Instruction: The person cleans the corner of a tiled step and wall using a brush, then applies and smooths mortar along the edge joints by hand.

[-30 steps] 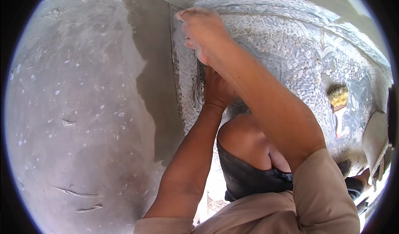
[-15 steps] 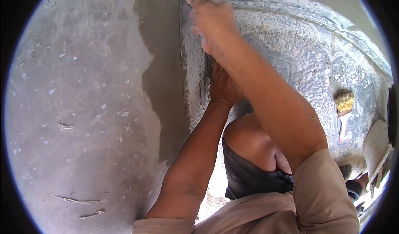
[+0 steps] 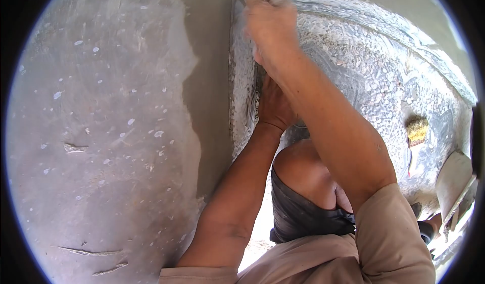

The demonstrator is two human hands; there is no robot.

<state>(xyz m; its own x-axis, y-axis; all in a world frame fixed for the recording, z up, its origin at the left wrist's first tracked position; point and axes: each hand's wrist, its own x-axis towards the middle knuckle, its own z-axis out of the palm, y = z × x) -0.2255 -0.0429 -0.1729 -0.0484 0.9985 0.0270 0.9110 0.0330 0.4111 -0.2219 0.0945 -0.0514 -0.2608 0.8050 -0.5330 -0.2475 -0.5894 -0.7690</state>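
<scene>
My right hand (image 3: 273,24) is at the upper corner where the rough speckled surface (image 3: 348,57) meets the smooth grey wall (image 3: 126,107). Its fingers look curled, with a pale tip reaching toward the corner. Motion blur hides what they hold, if anything. Below it, my left hand (image 3: 277,105) rests against the rough strip along the wall's edge. Those fingers look stretched out, and my right forearm crosses over part of them. A darker, damp-looking grey band (image 3: 209,97) runs down the wall beside both hands.
A brush with yellowish bristles (image 3: 417,132) lies on the rough surface at the right. Farther right is a flat grey board or plate (image 3: 453,178). My bent knee (image 3: 303,168) is below my hands. Thin scraps (image 3: 91,252) cling to the smooth grey surface at lower left.
The view has shifted slightly, so the wall edge sits farther right. My right hand remains near the upper corner, still blurred. My left hand keeps its place below it.
</scene>
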